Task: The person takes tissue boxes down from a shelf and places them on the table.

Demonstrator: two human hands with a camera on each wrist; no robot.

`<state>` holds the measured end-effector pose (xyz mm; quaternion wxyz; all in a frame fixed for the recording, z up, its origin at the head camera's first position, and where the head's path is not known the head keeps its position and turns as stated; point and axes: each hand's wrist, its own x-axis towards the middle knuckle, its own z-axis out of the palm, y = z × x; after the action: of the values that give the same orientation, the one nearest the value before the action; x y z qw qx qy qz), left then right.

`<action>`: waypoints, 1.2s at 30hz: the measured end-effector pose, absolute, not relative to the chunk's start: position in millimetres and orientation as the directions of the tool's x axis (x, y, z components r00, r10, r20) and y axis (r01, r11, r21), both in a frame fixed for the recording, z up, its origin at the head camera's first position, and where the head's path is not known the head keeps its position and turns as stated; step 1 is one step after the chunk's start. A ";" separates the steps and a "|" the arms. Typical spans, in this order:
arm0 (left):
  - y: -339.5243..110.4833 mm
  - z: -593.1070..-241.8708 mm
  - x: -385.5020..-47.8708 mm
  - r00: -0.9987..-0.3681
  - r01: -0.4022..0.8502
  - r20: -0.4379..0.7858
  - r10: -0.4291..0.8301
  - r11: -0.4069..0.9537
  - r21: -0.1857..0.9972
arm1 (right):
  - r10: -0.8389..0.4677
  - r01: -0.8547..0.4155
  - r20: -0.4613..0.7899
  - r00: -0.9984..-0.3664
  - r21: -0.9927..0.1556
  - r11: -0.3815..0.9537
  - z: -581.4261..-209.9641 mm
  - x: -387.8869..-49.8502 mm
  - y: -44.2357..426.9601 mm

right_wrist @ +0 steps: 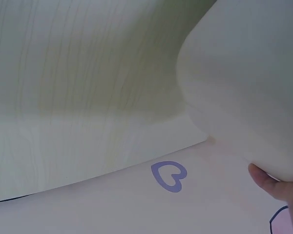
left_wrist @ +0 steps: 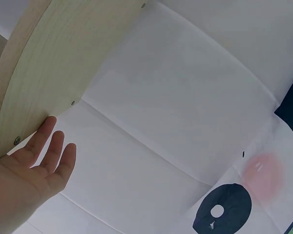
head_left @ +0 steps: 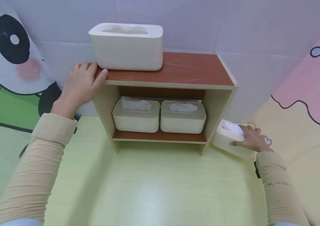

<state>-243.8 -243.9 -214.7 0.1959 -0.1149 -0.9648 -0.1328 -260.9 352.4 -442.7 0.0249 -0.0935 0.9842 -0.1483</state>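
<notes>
Behind the shelf (head_left: 196, 70) spreads the printed backdrop (head_left: 188, 28), cartoon shapes to either side, and a pale yellow-green surface (head_left: 148, 182) runs out in front of it. The shelf itself stands upright in the middle, red-brown on top, one wide compartment below! Beige sleeves (head_left: 32, 169) reach in on both flanks.

Now the boxes, four of them, all pale. The upper box (head_left: 129, 51) sits upright on the shelf's top board, over toward the left end. The outer box (head_left: 225, 139) is the one in play: just beside the shelf's right side, turned askew, white tissue showing at its slot. Whether its base touches the surface, one cannot tell. Inside the shelf's compartment, the inner left box (head_left: 135, 119) and inner right box (head_left: 183, 121) stand side by side, each showing tissue.

And the hands! Right of the shelf, the right hand (head_left: 250, 138) holds that outer box from above, thumb on the near side. At the shelf's top left corner rests the left hand (head_left: 82, 80), thumb on the board, fingers loosely spread, one fingertip against the side panel. Smallest of all, a purple heart (right_wrist: 171, 176) shows beyond the shelf's right side.
</notes>
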 end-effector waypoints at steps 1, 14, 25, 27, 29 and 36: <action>-244.1 -214.9 -243.7 -0.896 0.275 0.411 0.170 0.938 0.210 | -0.191 -0.177 -0.023 -0.981 -0.289 0.941 -444.2 -261.2 352.5; -243.4 -215.4 -242.3 -0.893 0.275 0.417 0.169 0.939 0.208 | -0.216 -0.205 -0.020 -0.976 -0.242 0.949 -456.0 -259.1 351.9; -243.4 -214.6 -241.7 -0.894 0.277 0.414 0.170 0.937 0.213 | -0.225 -0.210 -0.027 -0.974 -0.255 0.944 -462.8 -262.9 352.2; -243.5 -214.5 -241.7 -0.897 0.275 0.409 0.170 0.937 0.215 | -0.224 -0.208 -0.032 -0.974 -0.260 0.943 -464.9 -264.1 353.0; -243.6 -214.5 -241.9 -0.896 0.276 0.409 0.171 0.937 0.214 | -0.228 -0.210 -0.038 -0.973 -0.266 0.941 -465.7 -264.2 353.1; -243.3 -214.3 -241.8 -0.896 0.279 0.407 0.175 0.936 0.212 | -0.248 -0.225 -0.042 -0.968 -0.297 0.928 -464.8 -261.4 353.2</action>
<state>-241.8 -243.3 -214.3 0.1946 -0.1178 -0.9645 -0.1339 -261.4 353.2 -464.8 0.0394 -0.1204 0.9811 -0.1464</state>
